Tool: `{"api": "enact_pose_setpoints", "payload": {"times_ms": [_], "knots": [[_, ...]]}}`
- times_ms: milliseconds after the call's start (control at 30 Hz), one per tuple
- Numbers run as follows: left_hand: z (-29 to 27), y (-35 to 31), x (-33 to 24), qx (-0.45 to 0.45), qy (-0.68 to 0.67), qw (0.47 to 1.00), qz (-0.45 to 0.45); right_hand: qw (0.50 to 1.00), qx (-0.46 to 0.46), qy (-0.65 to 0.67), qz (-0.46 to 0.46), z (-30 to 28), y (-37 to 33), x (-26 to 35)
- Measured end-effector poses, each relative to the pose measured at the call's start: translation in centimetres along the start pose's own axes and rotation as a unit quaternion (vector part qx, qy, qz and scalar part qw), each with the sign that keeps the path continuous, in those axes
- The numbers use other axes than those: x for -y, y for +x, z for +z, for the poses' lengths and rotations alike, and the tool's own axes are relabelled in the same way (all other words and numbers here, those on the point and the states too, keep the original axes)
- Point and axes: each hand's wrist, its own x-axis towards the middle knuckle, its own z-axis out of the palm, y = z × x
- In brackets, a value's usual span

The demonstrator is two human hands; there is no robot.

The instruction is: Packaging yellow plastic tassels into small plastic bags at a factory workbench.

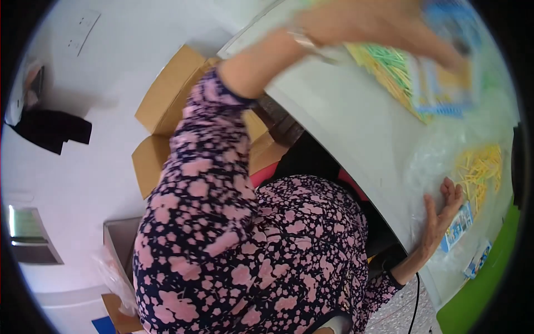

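At the top, my left hand stretches over the table, smeared by motion. Blue-and-white printed packages lie under and around its fingers, also blurred; whether the hand grips one cannot be made out. Below it is a pile of thin green and yellow sticks. My right hand rests at the right side of the table with its fingers apart and nothing visible in them. Just beyond its fingertips is a heap of yellow sticks on clear plastic. A small blue box sits right beside this hand.
The white table runs diagonally, its edge close to my body. Another small blue pack lies near a green surface. Open cardboard boxes stand left of the table. Clear plastic film covers part of the tabletop.
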Motion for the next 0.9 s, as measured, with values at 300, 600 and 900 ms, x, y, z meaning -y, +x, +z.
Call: {"api": "enact_pose_setpoints", "payload": {"times_ms": [300,600,900], "knots": [[-16.1,-22.8,-3.5,-0.016,0.306,0.847,-0.434,0.997,0.051,-0.061,-0.025,-0.3,1.1,-1.3],[-15.3,-43.2,5.8,-0.037,0.236,0.795,-0.558,0.997,0.039,-0.065,-0.031,-0.9,0.7,-1.5],[-4.9,-49.6,19.2,-0.108,0.215,0.828,-0.506,0.996,0.016,-0.083,-0.029,-1.7,0.5,-0.6]]}}
